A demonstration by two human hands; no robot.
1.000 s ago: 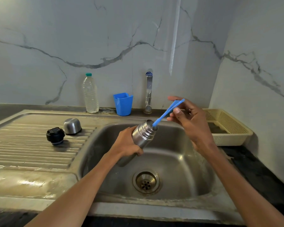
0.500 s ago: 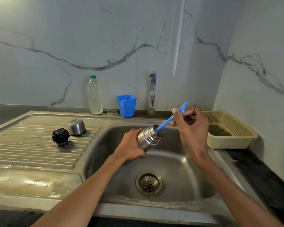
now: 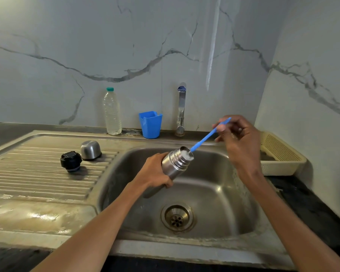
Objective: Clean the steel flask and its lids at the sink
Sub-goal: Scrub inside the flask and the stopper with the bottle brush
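Dim, soft light; glare streak on the wall; wet sheen on the drainboard; wide-angle bowing at edges

single head-worn wide-angle view, looking forward and down, close over the sink

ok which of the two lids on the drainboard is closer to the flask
The steel cup lid: it sits to the right of and behind the black stopper lid, nearer the steel flask gripped by the left hand.
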